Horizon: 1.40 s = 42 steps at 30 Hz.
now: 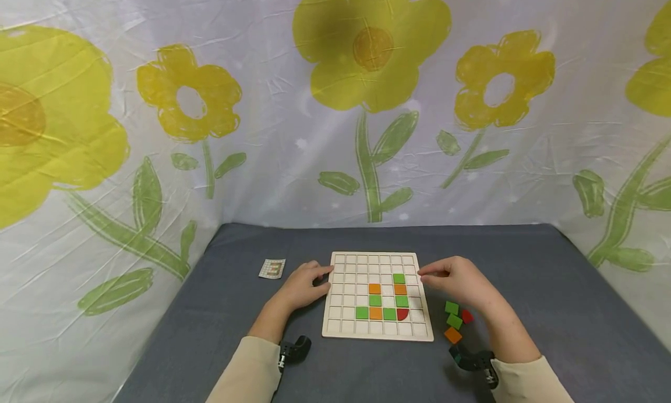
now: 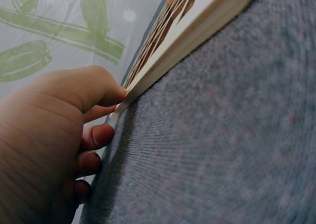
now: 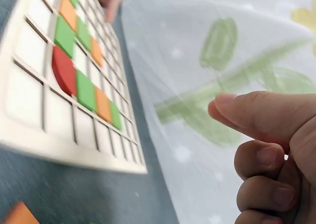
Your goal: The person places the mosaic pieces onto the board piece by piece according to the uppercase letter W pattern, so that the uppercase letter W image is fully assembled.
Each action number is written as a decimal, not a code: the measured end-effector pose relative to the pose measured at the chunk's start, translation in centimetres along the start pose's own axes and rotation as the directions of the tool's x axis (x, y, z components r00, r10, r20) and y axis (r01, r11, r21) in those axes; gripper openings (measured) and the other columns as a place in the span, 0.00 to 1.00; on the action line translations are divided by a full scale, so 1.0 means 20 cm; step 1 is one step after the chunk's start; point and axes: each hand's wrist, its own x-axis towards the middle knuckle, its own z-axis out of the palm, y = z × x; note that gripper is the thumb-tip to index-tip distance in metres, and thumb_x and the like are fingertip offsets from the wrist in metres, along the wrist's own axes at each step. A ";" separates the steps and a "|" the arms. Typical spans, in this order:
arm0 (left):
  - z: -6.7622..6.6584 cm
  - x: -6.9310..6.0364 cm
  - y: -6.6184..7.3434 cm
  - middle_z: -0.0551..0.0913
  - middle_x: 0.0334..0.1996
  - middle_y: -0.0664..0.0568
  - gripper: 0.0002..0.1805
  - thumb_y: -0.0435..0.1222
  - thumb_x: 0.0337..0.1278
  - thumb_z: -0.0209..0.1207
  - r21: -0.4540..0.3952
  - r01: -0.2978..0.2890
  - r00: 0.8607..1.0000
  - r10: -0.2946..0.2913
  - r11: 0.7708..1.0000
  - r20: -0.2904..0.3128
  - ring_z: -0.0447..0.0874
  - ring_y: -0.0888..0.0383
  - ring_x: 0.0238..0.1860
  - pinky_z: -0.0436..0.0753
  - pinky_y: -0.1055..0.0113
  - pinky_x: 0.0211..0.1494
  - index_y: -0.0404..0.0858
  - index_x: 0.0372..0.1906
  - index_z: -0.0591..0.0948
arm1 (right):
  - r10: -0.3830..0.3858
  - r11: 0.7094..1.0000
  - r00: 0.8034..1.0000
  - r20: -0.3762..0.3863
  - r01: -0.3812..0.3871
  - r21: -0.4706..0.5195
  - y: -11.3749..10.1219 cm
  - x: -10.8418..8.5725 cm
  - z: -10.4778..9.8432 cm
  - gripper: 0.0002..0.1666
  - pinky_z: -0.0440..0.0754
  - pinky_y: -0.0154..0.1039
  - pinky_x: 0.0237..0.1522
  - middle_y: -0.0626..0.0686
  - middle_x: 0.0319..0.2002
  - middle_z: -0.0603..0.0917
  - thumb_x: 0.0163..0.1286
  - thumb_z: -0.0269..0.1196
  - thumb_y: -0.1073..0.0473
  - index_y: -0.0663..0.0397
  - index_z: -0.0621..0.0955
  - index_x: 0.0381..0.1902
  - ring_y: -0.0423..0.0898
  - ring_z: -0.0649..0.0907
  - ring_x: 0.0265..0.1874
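Note:
A pale wooden grid board [image 1: 343,327] lies on the dark cloth, with green tiles [image 1: 362,313], orange tiles [image 1: 374,288] and a red rounded tile [image 1: 402,314] in some of its squares. My left hand [image 1: 301,286] rests at its left edge, the thumb and index finger apart and touching the rim; the left wrist view shows the other fingers loosely bent. Over by the right edge is my right hand [image 1: 456,278], its thumb and index tips close together. In the right wrist view nothing shows between those fingertips, and the remaining fingers [image 3: 266,194] are curled.
Loose tiles lie right of the board, below my right hand: green tiles [image 1: 454,321], a red tile [image 1: 467,316] and an orange tile [image 1: 453,335]. A small pattern card [image 1: 272,268] sits beyond my left hand. Behind the table hangs a flowered curtain [image 1: 272,158].

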 end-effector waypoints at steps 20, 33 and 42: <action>0.00 0.00 -0.01 0.70 0.35 0.58 0.25 0.42 0.71 0.60 -0.011 0.013 1.000 -0.013 1.000 0.014 0.64 0.57 0.34 0.66 0.58 0.39 0.43 0.70 0.79 | 0.257 0.943 0.944 0.206 -0.198 -0.266 0.24 -0.08 -0.14 0.16 0.66 0.40 0.27 0.46 0.21 0.71 0.52 0.77 0.61 0.51 0.77 0.19 0.44 0.69 0.22; 0.01 0.01 0.00 0.70 0.34 0.58 0.25 0.41 0.71 0.60 -0.001 0.010 1.000 -0.010 1.000 0.011 0.64 0.58 0.34 0.66 0.58 0.40 0.42 0.70 0.79 | 0.177 0.970 0.964 0.200 -0.137 -0.202 0.31 -0.05 -0.09 0.10 0.67 0.41 0.27 0.50 0.24 0.74 0.49 0.71 0.69 0.56 0.79 0.26 0.46 0.71 0.24; 0.00 0.00 0.01 0.70 0.34 0.58 0.25 0.41 0.71 0.60 -0.009 0.011 1.000 -0.011 1.000 0.015 0.64 0.57 0.35 0.66 0.58 0.40 0.42 0.70 0.79 | 0.135 0.978 0.979 0.151 -0.107 -0.180 0.28 -0.06 -0.15 0.09 0.71 0.43 0.29 0.51 0.30 0.77 0.54 0.68 0.67 0.61 0.81 0.34 0.48 0.73 0.27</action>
